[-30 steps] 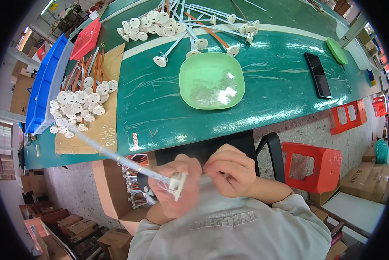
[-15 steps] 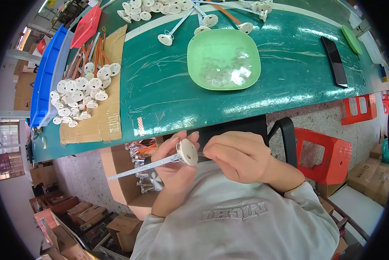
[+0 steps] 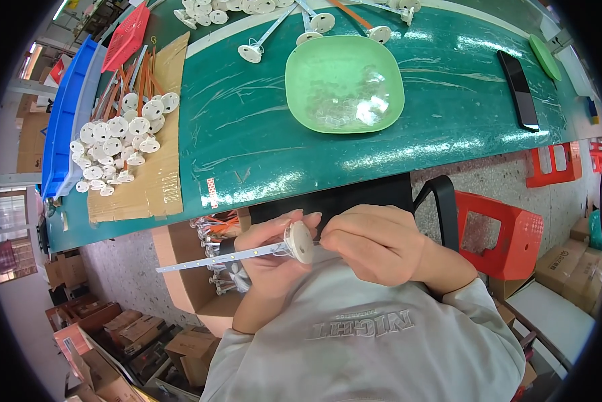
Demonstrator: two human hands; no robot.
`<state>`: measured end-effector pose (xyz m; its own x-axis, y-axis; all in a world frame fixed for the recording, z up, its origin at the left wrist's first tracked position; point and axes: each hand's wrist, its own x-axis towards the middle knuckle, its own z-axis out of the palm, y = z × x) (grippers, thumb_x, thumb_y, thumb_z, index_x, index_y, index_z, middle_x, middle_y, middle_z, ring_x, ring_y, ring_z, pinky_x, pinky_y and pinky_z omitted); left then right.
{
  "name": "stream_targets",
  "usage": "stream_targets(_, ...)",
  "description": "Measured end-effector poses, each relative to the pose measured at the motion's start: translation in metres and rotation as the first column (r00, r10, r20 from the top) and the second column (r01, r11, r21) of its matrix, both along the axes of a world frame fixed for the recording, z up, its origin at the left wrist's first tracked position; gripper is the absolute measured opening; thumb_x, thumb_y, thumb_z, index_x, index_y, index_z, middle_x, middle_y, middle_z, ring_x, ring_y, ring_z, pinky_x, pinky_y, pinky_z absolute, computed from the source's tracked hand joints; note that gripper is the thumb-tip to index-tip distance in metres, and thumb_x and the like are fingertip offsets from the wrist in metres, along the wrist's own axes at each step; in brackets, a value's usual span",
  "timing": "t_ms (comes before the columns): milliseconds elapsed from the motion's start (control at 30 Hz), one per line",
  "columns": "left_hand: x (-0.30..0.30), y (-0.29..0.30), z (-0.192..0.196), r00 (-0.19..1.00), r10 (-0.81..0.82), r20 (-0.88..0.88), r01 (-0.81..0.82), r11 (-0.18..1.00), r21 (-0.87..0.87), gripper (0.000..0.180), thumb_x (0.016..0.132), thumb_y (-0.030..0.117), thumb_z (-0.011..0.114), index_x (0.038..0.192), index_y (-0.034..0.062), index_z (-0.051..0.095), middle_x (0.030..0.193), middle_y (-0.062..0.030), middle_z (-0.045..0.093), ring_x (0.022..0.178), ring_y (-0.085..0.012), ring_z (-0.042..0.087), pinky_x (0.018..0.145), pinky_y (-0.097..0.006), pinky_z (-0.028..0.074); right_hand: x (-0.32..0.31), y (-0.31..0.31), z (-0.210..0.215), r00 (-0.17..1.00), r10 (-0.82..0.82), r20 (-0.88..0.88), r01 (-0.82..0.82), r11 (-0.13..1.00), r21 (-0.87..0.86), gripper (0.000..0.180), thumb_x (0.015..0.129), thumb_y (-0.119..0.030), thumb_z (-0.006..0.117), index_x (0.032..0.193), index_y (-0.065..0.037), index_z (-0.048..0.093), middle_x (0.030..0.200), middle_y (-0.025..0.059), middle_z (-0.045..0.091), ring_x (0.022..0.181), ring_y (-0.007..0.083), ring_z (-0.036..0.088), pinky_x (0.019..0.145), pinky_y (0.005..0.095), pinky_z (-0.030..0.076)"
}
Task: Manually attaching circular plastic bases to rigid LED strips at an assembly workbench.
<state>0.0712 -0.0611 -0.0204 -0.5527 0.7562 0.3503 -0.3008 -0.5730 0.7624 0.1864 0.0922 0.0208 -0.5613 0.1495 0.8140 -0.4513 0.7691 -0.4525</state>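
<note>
In my left hand (image 3: 272,273) I grip a round white plastic disc (image 3: 303,243) by its edge, tilted on its side. From its back a narrow pale strip with small LEDs (image 3: 210,260) sticks out to the left, with thin wires where the two meet. My right hand (image 3: 380,249) is closed in a pinch just right of the disc's face, a small gap away. Whatever sits between those fingertips is hidden. Both hands are in front of the table edge, above my lap.
A green bowl (image 3: 344,45) with small clear pieces stands on the green table (image 3: 261,141). Similar white discs (image 3: 116,126) with strips lie on cardboard (image 3: 167,181) at left. A black phone (image 3: 517,94) is at right. Below are an open carton (image 3: 173,268) and a red stool (image 3: 519,244).
My left hand has shifted slightly right and the disc has turned more edge-on. The right hand has moved a little right and down, still pinched. The whole view has shifted slightly.
</note>
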Motion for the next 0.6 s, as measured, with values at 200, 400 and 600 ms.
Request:
stream_targets(200,-0.001,0.0,-0.003,0.995,-0.021,-0.095,0.02,1.0,-0.01,0.064,0.077,0.007,0.081,0.131,0.0028,0.048,0.134,-0.0206,0.055,0.12,-0.039,0.058,0.097,-0.046,0.054,0.002,0.0,0.001,1.0,0.007,0.003,-0.007,1.0,-0.006,0.027,0.057,0.01,0.067,0.084,0.008,0.063,0.08,0.0169,0.064,0.06,0.0263,0.065,0.051,0.0306,0.055)
stream_targets(400,0.004,0.002,-0.002,0.995,0.006,-0.103,-0.013,0.998,-0.063,0.061,0.077,0.011,0.083,0.127,0.0021,0.05,0.13,-0.0216,0.058,0.115,-0.0379,0.062,0.097,-0.047,0.053,0.002,-0.008,-0.001,0.999,-0.03,-0.015,0.03,1.0,-0.003,0.029,0.056,0.01,0.066,0.085,0.009,0.064,0.079,0.0175,0.064,0.06,0.0264,0.064,0.052,0.0307,0.055)
stream_targets(600,0.0,0.002,-0.004,0.981,-0.066,-0.185,0.049,0.994,-0.098,0.061,0.076,0.015,0.084,0.125,0.0003,0.052,0.127,-0.0237,0.06,0.11,-0.0354,0.064,0.097,-0.047,0.053,0.006,-0.011,0.0,0.996,-0.094,0.004,0.094,0.996,0.009,0.028,0.057,0.009,0.066,0.085,0.008,0.064,0.08,0.0167,0.065,0.059,0.0252,0.064,0.05,0.0297,0.054)
